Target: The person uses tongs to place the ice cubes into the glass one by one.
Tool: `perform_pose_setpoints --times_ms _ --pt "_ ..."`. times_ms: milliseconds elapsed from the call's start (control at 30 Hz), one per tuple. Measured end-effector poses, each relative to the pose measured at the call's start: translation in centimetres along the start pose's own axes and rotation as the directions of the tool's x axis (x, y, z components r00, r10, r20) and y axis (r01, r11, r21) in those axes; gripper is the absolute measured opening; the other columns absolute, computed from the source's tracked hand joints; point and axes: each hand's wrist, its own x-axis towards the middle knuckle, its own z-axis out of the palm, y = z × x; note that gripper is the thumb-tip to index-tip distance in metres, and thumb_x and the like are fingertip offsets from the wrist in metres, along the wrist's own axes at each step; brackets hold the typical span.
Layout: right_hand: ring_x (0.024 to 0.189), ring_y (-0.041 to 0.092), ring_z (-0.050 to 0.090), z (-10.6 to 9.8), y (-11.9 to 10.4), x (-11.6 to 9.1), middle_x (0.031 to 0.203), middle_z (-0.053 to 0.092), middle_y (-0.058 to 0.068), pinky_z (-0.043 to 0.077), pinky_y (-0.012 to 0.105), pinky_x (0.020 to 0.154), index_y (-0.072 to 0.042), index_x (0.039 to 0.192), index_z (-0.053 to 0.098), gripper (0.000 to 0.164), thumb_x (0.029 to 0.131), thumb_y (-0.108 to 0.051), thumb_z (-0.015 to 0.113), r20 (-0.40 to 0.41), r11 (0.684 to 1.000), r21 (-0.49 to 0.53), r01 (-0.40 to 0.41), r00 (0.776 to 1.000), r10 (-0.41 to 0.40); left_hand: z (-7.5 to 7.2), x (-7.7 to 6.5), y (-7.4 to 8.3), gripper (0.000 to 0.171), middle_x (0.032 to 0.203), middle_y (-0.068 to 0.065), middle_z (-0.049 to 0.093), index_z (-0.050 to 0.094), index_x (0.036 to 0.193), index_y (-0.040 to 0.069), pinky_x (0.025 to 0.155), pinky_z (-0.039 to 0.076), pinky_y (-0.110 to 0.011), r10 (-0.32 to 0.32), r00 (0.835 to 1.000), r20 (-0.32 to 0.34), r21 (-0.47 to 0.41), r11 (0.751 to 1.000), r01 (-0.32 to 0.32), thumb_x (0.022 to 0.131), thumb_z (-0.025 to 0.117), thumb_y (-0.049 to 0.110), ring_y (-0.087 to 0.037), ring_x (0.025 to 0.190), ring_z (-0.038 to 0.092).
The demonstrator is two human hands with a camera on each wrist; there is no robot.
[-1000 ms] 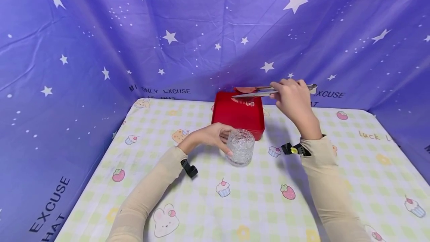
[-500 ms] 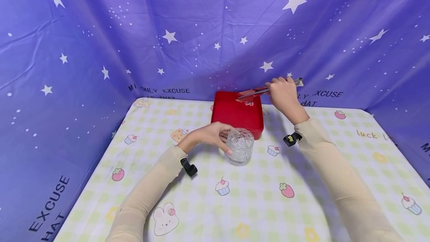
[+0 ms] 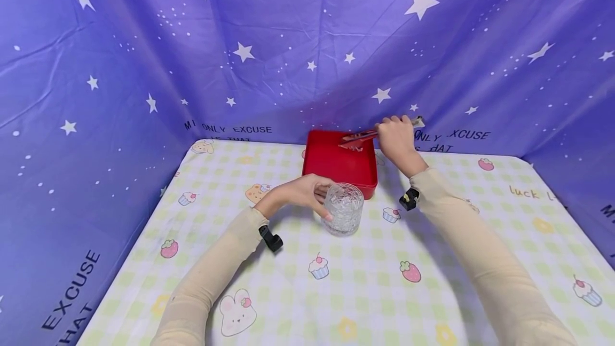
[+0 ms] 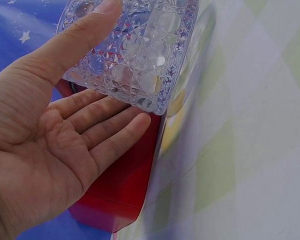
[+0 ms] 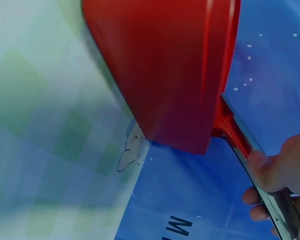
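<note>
A clear patterned glass [image 3: 345,212] stands upright on the table in front of the red box. My left hand [image 3: 306,192] holds it from the left; in the left wrist view the thumb lies across the glass [image 4: 135,55] and the fingers stretch along its other side. My right hand [image 3: 396,138] grips metal tongs [image 3: 367,134] at the back, their end lowered into the red box [image 3: 333,170]. Small pale pieces [image 3: 356,148] lie by the tongs' end, too small to identify. In the right wrist view the box wall hides the end of the tongs [image 5: 247,145].
The table wears a checked cloth [image 3: 365,298] printed with cupcakes, strawberries and a rabbit. A purple star-patterned curtain [image 3: 288,79] rises right behind the red box and along both sides.
My right hand has moved left and slightly down with the tongs, and their spread arms have come closer together inside the red box. The left hand and the glass have stayed in place.
</note>
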Motion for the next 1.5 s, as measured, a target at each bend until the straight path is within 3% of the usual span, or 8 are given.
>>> perform_pose_setpoints --times_ms 267,567,967,1267,1500 --pt "0.076 0.038 0.064 0.3 -0.1 0.3 0.076 0.069 0.018 0.046 0.048 0.070 -0.004 0.081 0.075 0.016 0.085 0.001 0.060 0.037 1.000 0.005 -0.028 0.999 0.028 -0.2 0.0 0.0 0.072 0.136 -0.018 0.066 0.057 0.140 0.000 0.101 0.057 -0.026 -0.001 1.000 -0.005 -0.010 1.000 0.001 0.076 0.088 0.000 -0.025 0.125 0.065" --pt "0.073 0.037 0.064 0.1 -0.1 -0.2 0.075 0.068 0.017 0.045 0.047 0.068 -0.006 0.079 0.075 0.027 0.081 0.008 0.052 0.092 0.997 0.032 -0.074 0.993 0.071 0.0 0.1 -0.1 0.073 0.138 -0.018 0.064 0.055 0.142 0.000 0.101 0.056 -0.026 -0.009 1.000 0.006 0.007 1.000 0.009 0.077 0.088 0.003 -0.026 0.127 0.063" --pt "0.074 0.037 0.065 -0.7 -0.9 -0.6 0.075 0.069 0.016 0.048 0.049 0.068 -0.007 0.085 0.078 0.019 0.084 0.002 0.060 0.107 0.994 0.075 -0.073 0.992 0.065 0.0 0.2 -0.1 0.073 0.135 -0.018 0.066 0.056 0.141 0.000 0.101 0.057 -0.026 -0.006 1.000 0.004 -0.009 1.000 0.006 0.076 0.088 0.002 -0.026 0.125 0.065" --pt "0.063 0.036 0.060 -1.0 -0.9 -0.6 0.067 0.064 0.016 0.046 0.048 0.065 -0.004 0.064 0.064 0.021 0.082 0.002 0.055 0.154 0.991 0.055 -0.120 0.982 0.111 0.1 0.0 0.0 0.071 0.133 -0.017 0.067 0.057 0.140 0.000 0.101 0.057 -0.026 -0.003 1.000 -0.003 -0.012 1.000 0.003 0.075 0.088 0.000 -0.025 0.123 0.066" --pt "0.067 0.040 0.064 -0.9 -0.9 -0.8 0.070 0.068 0.019 0.048 0.051 0.068 -0.003 0.070 0.070 0.019 0.083 0.000 0.056 0.229 0.986 0.059 -0.158 0.963 0.140 0.0 -0.1 0.1 0.071 0.134 -0.018 0.067 0.056 0.140 -0.001 0.101 0.057 -0.026 0.005 1.000 0.002 -0.018 1.000 -0.005 0.076 0.088 0.000 -0.026 0.125 0.065"
